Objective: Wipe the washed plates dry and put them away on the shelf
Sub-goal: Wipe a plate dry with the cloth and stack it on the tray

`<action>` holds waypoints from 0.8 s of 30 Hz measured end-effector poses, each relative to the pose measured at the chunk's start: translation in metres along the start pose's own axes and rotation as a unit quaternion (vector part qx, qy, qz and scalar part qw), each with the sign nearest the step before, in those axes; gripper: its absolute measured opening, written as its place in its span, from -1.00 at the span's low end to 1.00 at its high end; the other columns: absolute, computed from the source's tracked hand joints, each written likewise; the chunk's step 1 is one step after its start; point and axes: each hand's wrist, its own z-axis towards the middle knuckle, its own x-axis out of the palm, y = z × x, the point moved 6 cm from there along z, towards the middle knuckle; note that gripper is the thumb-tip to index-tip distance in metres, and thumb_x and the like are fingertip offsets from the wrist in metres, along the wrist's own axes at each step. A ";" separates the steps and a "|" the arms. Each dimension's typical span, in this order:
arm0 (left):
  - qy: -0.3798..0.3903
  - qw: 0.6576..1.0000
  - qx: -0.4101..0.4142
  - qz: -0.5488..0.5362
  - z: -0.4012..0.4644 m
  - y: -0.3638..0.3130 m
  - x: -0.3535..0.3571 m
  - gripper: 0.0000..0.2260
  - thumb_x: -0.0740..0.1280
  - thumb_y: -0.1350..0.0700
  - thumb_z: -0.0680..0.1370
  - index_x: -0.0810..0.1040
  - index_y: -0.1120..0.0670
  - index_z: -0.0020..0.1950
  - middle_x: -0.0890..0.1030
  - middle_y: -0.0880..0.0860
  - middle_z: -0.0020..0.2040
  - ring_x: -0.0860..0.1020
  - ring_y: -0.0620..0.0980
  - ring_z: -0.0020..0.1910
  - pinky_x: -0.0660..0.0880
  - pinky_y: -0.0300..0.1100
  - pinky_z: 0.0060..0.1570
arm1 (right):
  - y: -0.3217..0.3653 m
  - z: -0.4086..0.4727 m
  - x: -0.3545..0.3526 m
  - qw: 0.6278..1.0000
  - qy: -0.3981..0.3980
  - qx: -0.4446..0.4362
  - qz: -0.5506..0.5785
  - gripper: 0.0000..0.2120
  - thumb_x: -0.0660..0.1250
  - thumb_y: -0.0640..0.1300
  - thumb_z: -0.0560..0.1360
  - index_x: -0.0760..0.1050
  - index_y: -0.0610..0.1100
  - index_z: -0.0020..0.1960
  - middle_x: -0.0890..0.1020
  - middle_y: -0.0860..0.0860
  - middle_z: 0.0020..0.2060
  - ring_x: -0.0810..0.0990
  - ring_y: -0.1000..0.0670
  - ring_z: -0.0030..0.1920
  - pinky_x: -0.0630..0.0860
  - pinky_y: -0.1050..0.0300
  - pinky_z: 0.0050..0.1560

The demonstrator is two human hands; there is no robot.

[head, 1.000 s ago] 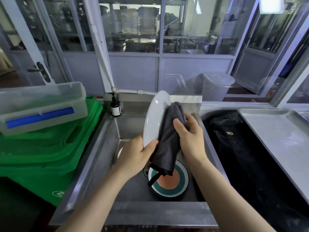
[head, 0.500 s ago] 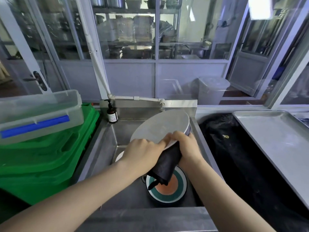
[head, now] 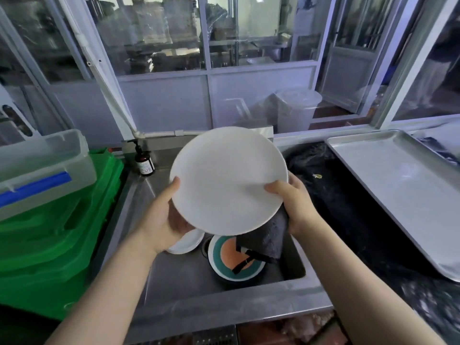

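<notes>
While both hands hold it over the sink [head: 139, 210], the plate [head: 227, 179] looks plain white and round. Left hand [head: 161, 217] grips its left rim, right hand [head: 296, 202] pinches the right rim plus a dark cloth [head: 267, 236] underneath. Striped plate [head: 224, 255] sits below.

Round plain white ceramic plate [head: 227, 180]: face toward the camera, tilted, held over the steel sink. Dark grey wiping cloth [head: 270, 239]: hanging beneath its near right edge. Teal-and-orange ringed plate [head: 229, 260]: flat in the basin below. Small white plate [head: 185, 242]: just left of it, partly hidden.
</notes>
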 end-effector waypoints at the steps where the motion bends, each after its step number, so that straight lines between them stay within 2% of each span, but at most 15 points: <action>1: 0.006 1.000 -0.011 -0.021 0.000 0.004 0.000 -0.61 0.34 0.02 0.41 0.56 0.06 0.22 0.68 0.12 0.09 0.68 0.10 -0.02 0.63 0.00 -0.19 | 0.001 0.000 -0.002 1.000 -0.008 -0.004 -0.018 -0.57 0.34 -0.29 0.26 0.50 -0.28 0.13 0.66 -0.17 -0.10 0.65 -0.16 -0.15 0.60 -0.11 -0.12; 3: 0.003 1.000 -0.002 -0.023 0.001 0.011 0.000 -0.64 0.31 0.18 0.37 0.56 0.11 0.17 0.71 0.11 -0.01 0.69 0.06 -0.11 0.63 -0.06 -0.28 | 0.001 0.001 -0.009 0.996 -0.057 -0.019 -0.062 -0.60 0.41 -0.25 0.26 0.50 -0.32 0.09 0.66 -0.15 -0.13 0.64 -0.14 -0.17 0.59 -0.15 -0.08; 6: -0.026 0.999 0.035 -0.013 0.004 0.018 -0.002 -0.75 0.21 0.30 0.51 0.56 0.09 0.11 0.72 0.05 -0.09 0.68 0.02 -0.12 0.62 -0.12 -0.31 | 0.001 0.002 -0.028 0.973 -0.169 -0.052 -0.148 -0.64 0.52 -0.13 0.32 0.52 -0.23 0.04 0.65 -0.02 -0.18 0.63 0.03 -0.20 0.59 0.00 -0.12; 9: -0.075 0.992 0.084 0.057 0.007 0.023 -0.005 -0.78 0.25 0.28 0.53 0.60 0.04 0.05 0.71 0.00 -0.09 0.62 0.04 -0.03 0.60 -0.08 -0.12 | 0.002 0.000 -0.043 0.938 -0.235 -0.069 -0.244 -0.58 0.41 0.09 0.42 0.46 -0.11 0.16 0.62 0.05 -0.05 0.60 0.08 -0.05 0.51 0.15 -0.05; 12: -0.097 0.981 0.115 0.120 0.008 0.030 -0.001 -0.82 0.36 0.15 0.40 0.63 0.00 -0.02 0.71 -0.02 -0.12 0.62 0.04 -0.05 0.51 -0.01 0.02 | 0.007 -0.001 -0.049 0.909 -0.253 -0.090 -0.319 -0.61 0.33 0.17 0.44 0.40 -0.02 0.16 0.58 0.17 -0.10 0.56 0.19 -0.08 0.41 0.25 -0.11; 15: -0.094 0.977 0.109 0.157 0.008 0.045 0.010 -0.74 0.33 0.07 0.31 0.64 -0.01 -0.03 0.72 -0.04 -0.14 0.65 -0.02 -0.11 0.53 -0.06 -0.08 | 0.020 0.004 -0.040 0.892 -0.240 -0.140 -0.357 -0.72 0.36 0.10 0.46 0.36 0.05 0.08 0.52 0.26 -0.15 0.51 0.33 -0.18 0.35 0.47 -0.20; 17: -0.077 0.975 0.107 0.177 0.007 0.055 0.021 -0.77 0.31 0.06 0.32 0.67 -0.07 -0.08 0.72 -0.06 -0.16 0.65 -0.04 -0.15 0.54 -0.09 -0.17 | 0.030 0.008 -0.030 0.887 -0.224 -0.179 -0.363 -0.70 0.40 0.05 0.45 0.36 0.04 0.08 0.53 0.20 -0.10 0.49 0.28 -0.14 0.30 0.56 -0.19; 19: -0.051 0.970 0.121 0.203 0.005 0.061 0.035 -0.78 0.30 0.04 0.36 0.67 -0.18 -0.09 0.71 -0.07 -0.15 0.66 -0.07 -0.17 0.53 -0.09 -0.18 | 0.034 0.011 -0.018 0.874 -0.200 -0.211 -0.390 -0.67 0.46 -0.01 0.42 0.40 -0.03 0.09 0.50 0.07 0.01 0.44 0.22 0.00 0.27 0.51 -0.11; 22: -0.027 0.961 0.141 0.234 0.004 0.064 0.052 -0.81 0.29 -0.12 0.43 0.68 -0.22 -0.07 0.72 -0.07 -0.10 0.68 -0.10 -0.09 0.53 -0.15 -0.13 | 0.031 0.007 0.007 0.860 -0.111 -0.252 -0.429 -0.57 0.49 -0.17 0.36 0.45 -0.13 0.18 0.41 -0.07 0.19 0.28 0.43 0.07 0.19 0.58 0.09; 24: -0.054 0.958 0.165 0.228 0.004 0.060 0.057 -0.70 0.28 -0.26 0.42 0.67 -0.16 0.01 0.72 -0.06 -0.04 0.67 -0.08 -0.03 0.57 -0.15 -0.12 | 0.024 -0.001 0.025 0.851 -0.014 -0.271 -0.450 -0.52 0.46 -0.24 0.35 0.45 -0.18 0.24 0.34 -0.15 0.31 0.28 0.29 0.25 0.16 0.52 0.25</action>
